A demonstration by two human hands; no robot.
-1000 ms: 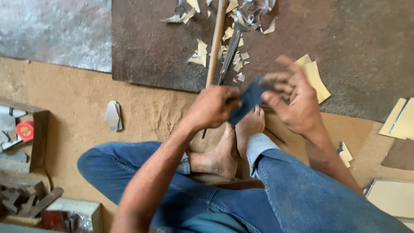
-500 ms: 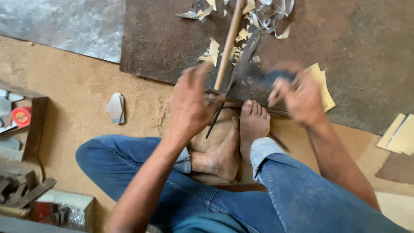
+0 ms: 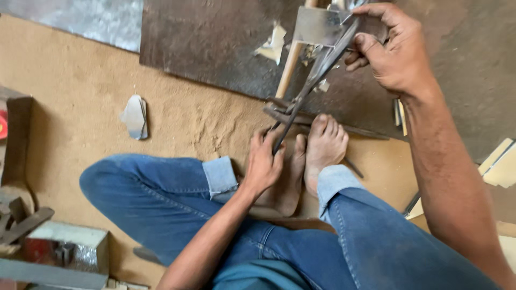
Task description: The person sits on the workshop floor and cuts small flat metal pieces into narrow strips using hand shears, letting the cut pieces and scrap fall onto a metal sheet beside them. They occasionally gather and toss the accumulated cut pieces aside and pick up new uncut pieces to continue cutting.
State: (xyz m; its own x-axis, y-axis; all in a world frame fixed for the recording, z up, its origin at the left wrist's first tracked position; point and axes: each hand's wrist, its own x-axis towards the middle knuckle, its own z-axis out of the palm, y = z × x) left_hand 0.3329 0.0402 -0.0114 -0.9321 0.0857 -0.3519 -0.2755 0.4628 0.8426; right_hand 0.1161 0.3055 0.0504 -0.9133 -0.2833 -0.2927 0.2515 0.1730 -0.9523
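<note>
Near left: a silvery metal box (image 3: 64,248) beside dark wooden scraps (image 3: 21,223); at the left edge, a brown crate wall bearing a round red label (image 3: 2,124). Centre: the seated person's jeans (image 3: 177,198) and bare feet (image 3: 322,147) on sandy floor (image 3: 80,91). The left hand (image 3: 263,161) is closed around the lower handle of long dark shears (image 3: 306,91). Farther right, the right hand (image 3: 392,51) pinches a grey metal sheet piece (image 3: 317,26) at the blades, above a rusty plate (image 3: 215,43). A bent offcut (image 3: 134,116) lies left.
</note>
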